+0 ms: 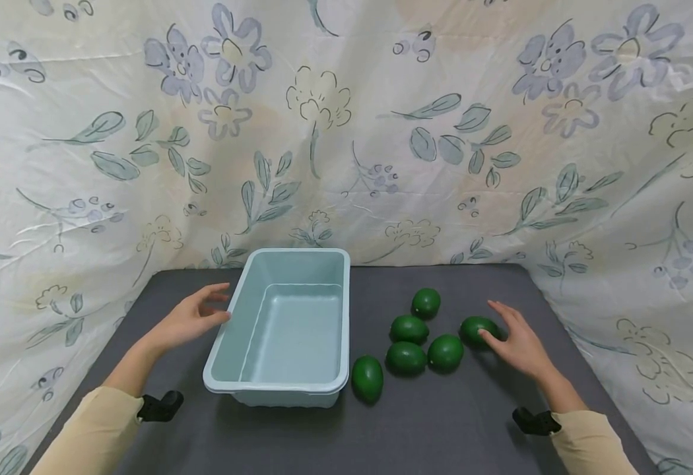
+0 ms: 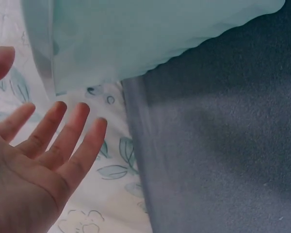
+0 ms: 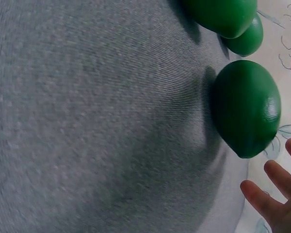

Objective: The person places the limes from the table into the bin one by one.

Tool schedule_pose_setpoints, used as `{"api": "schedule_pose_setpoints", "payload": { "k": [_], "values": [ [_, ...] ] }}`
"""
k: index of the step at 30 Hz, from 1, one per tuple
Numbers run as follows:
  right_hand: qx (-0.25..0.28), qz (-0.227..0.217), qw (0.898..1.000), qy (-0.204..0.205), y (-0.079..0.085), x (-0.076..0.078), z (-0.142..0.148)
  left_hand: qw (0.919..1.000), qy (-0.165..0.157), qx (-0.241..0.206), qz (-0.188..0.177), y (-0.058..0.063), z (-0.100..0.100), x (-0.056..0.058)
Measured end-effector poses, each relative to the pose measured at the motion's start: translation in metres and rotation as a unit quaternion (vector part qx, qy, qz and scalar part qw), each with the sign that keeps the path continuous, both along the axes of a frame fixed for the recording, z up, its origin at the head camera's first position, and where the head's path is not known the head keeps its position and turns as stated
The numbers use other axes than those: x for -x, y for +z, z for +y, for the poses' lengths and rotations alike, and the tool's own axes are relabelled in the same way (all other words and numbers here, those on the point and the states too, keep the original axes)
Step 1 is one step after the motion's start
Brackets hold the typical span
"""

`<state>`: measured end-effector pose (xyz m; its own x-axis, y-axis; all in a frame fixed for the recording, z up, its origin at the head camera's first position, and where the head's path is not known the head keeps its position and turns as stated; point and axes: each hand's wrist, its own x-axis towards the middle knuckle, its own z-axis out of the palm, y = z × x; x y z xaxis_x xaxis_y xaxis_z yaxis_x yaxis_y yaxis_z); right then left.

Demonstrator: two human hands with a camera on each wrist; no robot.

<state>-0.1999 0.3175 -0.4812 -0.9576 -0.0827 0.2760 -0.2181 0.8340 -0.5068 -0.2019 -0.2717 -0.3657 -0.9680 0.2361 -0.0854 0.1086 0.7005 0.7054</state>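
A pale blue-green plastic basin (image 1: 276, 386) stands on the table left of centre, and its inside looks bare. Beside its left rim my left hand (image 1: 187, 321) hovers with fingers loosely extended; in the left wrist view the palm of that hand (image 2: 36, 170) holds nothing. On the right, my right hand (image 1: 521, 346) is spread by a smooth dark green oval fruit (image 1: 474, 328), thumb and fingers on either side. The right wrist view shows this fruit (image 3: 246, 104) with a pointed end, and the fingers (image 3: 262, 199) are not curled round it.
Several more green fruits lie between basin and right hand: one (image 1: 367, 379) close to the basin's right side, others grouped, such as this one (image 1: 406, 359) and the rearmost (image 1: 426, 303). A dark grey cloth (image 1: 418, 429) covers the table. Floral fabric (image 1: 346, 132) hangs behind.
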Motion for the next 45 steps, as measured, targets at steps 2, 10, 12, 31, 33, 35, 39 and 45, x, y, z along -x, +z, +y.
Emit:
{"api": "schedule_pose_setpoints", "payload": {
  "k": [2,10,12,31,33,35,39,45],
  "values": [
    [0.001,-0.005,1.0,0.005,-0.003,0.0,-0.001,0.9999,0.0,-0.011,-0.008,-0.002,0.0,0.001],
    [0.003,-0.002,1.0,0.025,-0.014,0.003,-0.004,0.9984,0.008,-0.042,-0.036,-0.004,0.003,0.0],
    [0.004,0.002,1.0,0.029,-0.016,0.004,-0.005,0.9982,0.009,-0.044,-0.04,-0.004,0.004,0.0],
    [0.004,0.016,0.999,0.033,-0.022,0.008,-0.012,0.9935,0.037,-0.072,-0.08,-0.011,0.005,0.005],
    [0.005,0.01,1.0,0.028,-0.022,0.008,-0.012,0.9931,0.038,-0.074,-0.083,-0.01,0.005,0.004],
    [0.006,0.005,1.0,0.023,-0.022,0.008,-0.013,0.9925,0.041,-0.076,-0.087,-0.01,0.005,0.003],
    [0.006,0.012,1.0,0.012,-0.023,0.007,-0.015,0.9918,0.044,-0.081,-0.089,-0.009,0.006,0.002],
    [0.009,-0.003,1.0,0.001,-0.022,0.006,-0.016,0.9911,0.044,-0.088,-0.09,-0.008,0.007,0.001]
  ]
}}
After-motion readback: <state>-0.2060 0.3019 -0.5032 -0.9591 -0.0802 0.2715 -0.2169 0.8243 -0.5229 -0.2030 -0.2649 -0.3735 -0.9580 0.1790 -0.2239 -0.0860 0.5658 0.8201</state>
